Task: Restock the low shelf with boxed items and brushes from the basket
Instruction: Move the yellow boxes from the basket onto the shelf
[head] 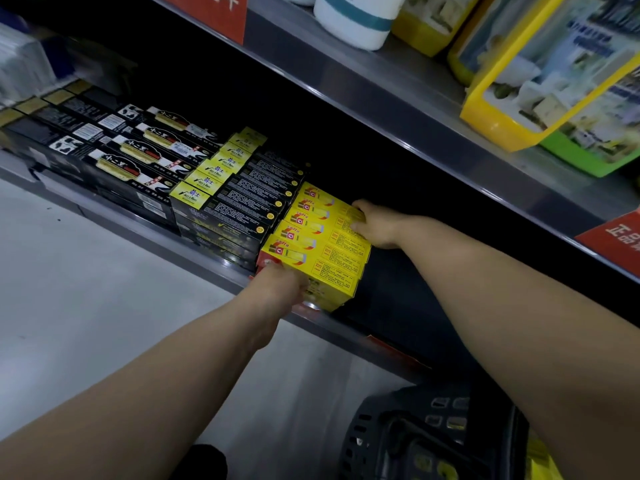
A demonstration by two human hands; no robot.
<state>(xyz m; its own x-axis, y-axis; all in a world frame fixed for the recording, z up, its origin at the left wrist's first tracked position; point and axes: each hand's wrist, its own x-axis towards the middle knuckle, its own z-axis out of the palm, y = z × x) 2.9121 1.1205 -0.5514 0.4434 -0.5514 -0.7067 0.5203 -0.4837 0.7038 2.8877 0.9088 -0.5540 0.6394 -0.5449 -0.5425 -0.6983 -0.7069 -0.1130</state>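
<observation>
Farthest left on the low grey metal shelf [138, 226] lay rows of long black cardboard boxes with gold-and-white labels [131, 157]. Just beside them was a stack of black boxes with yellow end panels [235, 199]. Next along, touching that stack, sat the block of flat yellow cardboard boxes with red print [318, 237], piled in layers at the shelf's front lip.

The left hand [282, 282] was set against the block's near end with its back to the camera. Its fingers were tucked out of sight, so I could not tell whether they gripped or merely pushed. The right hand [375, 225] held the block's far right side, with the thumb spread behind the rearmost box and the fingers curled over the top edges.

Lower right, on the pale floor [86, 271], stood the dark perforated plastic basket [398, 431], partly hidden by the right forearm, with something yellow showing at its edge. Above, the upper grey shelf [381, 109] carried a white roll with a teal band [353, 19] and yellow-framed packages [540, 81].
</observation>
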